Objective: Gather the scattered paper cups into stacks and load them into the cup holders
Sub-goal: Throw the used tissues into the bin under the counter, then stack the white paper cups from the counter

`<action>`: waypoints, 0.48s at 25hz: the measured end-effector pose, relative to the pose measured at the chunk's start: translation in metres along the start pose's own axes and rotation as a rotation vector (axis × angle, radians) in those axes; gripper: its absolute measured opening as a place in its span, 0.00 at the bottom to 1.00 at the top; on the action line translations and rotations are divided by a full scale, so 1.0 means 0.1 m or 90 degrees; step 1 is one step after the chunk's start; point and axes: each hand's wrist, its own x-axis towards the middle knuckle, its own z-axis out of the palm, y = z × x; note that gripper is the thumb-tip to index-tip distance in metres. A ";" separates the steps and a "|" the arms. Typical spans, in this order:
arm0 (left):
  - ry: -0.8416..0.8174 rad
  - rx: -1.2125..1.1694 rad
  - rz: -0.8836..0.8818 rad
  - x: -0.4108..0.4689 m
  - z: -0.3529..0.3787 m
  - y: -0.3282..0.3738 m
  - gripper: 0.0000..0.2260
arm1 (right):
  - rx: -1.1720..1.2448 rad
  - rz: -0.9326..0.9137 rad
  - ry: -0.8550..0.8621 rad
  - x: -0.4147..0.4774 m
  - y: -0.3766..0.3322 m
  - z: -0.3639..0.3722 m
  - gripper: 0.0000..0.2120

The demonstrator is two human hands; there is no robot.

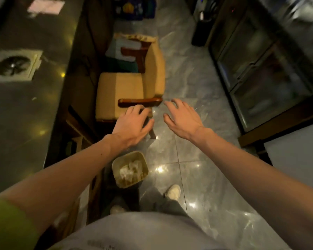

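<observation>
No paper cups or cup holders show in this view. My left hand (132,123) is stretched out in front of me, palm down, with its fingers spread and loosely bent; it holds nothing. My right hand (181,118) is held out beside it in the same way, fingers spread and holding nothing. Both hands hover above the floor just in front of a yellow armchair (126,87). The picture is blurred.
A dark counter (25,105) runs along the left, with a white square item (14,65) on it. A tan waste bin (129,169) with paper inside stands on the grey tiled floor (197,168) by my feet. Glass-fronted cabinets (260,73) line the right.
</observation>
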 end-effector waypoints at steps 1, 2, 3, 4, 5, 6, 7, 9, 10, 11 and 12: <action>0.015 0.010 0.023 0.21 -0.09 0.15 0.21 | -0.007 0.011 0.029 0.04 0.18 -0.16 0.23; 0.023 0.013 0.040 0.41 -0.17 0.30 0.22 | -0.013 0.021 0.053 0.06 0.36 -0.31 0.23; 0.029 0.011 0.054 0.61 -0.23 0.47 0.22 | -0.021 0.030 0.073 0.10 0.54 -0.46 0.23; 0.037 0.011 0.068 0.82 -0.28 0.65 0.22 | -0.031 0.038 0.090 0.12 0.74 -0.60 0.23; 0.050 0.015 0.078 1.02 -0.31 0.82 0.23 | -0.044 0.043 0.104 0.15 0.93 -0.73 0.24; 0.071 0.021 0.088 1.25 -0.35 1.02 0.22 | -0.058 0.047 0.120 0.18 1.16 -0.87 0.24; 0.092 0.027 0.097 1.46 -0.39 1.19 0.22 | -0.068 0.050 0.135 0.21 1.38 -1.00 0.24; 0.124 0.028 0.118 1.84 -0.44 1.51 0.22 | -0.078 0.062 0.163 0.26 1.78 -1.23 0.24; 0.131 0.028 0.128 2.01 -0.46 1.65 0.21 | -0.080 0.074 0.175 0.28 1.96 -1.34 0.24; 0.136 0.029 0.137 2.19 -0.49 1.80 0.21 | -0.076 0.089 0.192 0.30 2.15 -1.45 0.24; 0.141 0.029 0.144 2.35 -0.50 1.94 0.21 | -0.070 0.102 0.208 0.31 2.31 -1.55 0.23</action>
